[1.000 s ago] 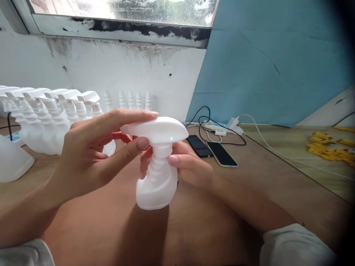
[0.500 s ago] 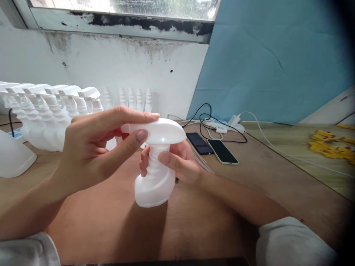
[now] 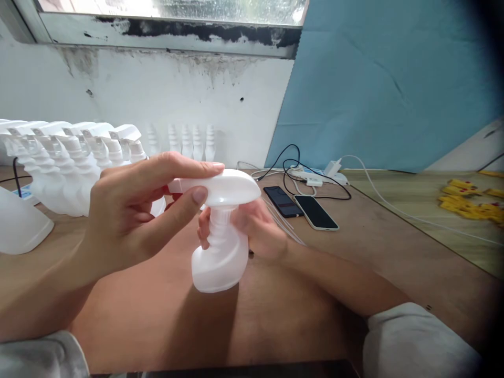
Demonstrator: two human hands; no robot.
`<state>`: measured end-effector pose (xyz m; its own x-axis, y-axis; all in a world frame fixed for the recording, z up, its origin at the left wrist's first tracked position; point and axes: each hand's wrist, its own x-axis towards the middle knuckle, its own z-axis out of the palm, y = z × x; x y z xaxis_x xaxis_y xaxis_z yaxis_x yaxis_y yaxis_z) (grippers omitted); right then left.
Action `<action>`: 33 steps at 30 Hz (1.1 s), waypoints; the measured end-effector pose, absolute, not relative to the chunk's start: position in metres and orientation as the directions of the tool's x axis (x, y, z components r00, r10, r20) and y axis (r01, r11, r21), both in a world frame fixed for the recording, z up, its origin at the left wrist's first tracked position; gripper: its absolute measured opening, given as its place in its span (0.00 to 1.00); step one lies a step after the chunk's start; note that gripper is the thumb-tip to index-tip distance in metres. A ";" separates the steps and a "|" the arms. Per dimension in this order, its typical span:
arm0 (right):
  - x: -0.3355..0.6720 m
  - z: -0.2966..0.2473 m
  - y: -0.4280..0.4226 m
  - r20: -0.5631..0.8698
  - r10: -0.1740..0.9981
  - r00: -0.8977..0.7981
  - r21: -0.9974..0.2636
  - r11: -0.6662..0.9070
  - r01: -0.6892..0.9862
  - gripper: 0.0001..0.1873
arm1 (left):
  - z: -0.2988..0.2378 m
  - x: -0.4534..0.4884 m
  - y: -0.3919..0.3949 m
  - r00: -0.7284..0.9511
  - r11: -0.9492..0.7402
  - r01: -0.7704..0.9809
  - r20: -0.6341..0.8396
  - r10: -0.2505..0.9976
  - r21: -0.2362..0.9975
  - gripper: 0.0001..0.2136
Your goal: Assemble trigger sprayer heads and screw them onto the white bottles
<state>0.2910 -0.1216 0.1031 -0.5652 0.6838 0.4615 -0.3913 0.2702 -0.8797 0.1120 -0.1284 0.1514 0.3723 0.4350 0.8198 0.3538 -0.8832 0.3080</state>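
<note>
A small white spray bottle (image 3: 218, 260) is held upright just above the wooden table (image 3: 275, 315). Its white trigger head (image 3: 226, 188) sits on the ribbed neck, with a bit of red showing at the nozzle end. My left hand (image 3: 134, 210) pinches the head, fingers lying along its top and the thumb pressed under its rim. My right hand (image 3: 255, 231) is wrapped round the neck from behind, fingers closed.
A row of finished white spray bottles (image 3: 74, 163) stands at the left by the wall. Part of a white bottle (image 3: 19, 226) lies at the far left. Two phones (image 3: 299, 207) and charger cables (image 3: 311, 178) lie behind. Yellow parts (image 3: 468, 202) sit at the right.
The bottle and both hands have hardly shifted. My right thumb has slid from the collar down round the neck, and the trigger head sits lower on the neck.
</note>
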 end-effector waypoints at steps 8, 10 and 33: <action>0.291 0.102 -0.122 0.448 0.703 -0.553 -0.885 0.258 -0.388 0.18 | 0.151 0.113 -0.130 0.368 -0.882 0.363 0.823 0.433 0.302 0.09; 0.292 0.102 -0.122 0.467 0.667 -0.580 -0.872 0.242 -0.425 0.17 | 0.150 0.113 -0.130 0.368 -0.879 0.364 0.820 0.439 0.307 0.09; 0.286 0.109 -0.133 0.426 0.806 -0.411 -0.896 0.312 -0.317 0.20 | 0.149 0.115 -0.131 0.386 -0.902 0.169 0.816 0.431 0.396 0.11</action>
<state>0.2856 -0.1327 0.1094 -0.4109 0.8060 0.4261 -0.3166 0.3121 -0.8957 0.1147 -0.1307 0.1495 0.3863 0.4308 0.8156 0.1693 -0.9023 0.3964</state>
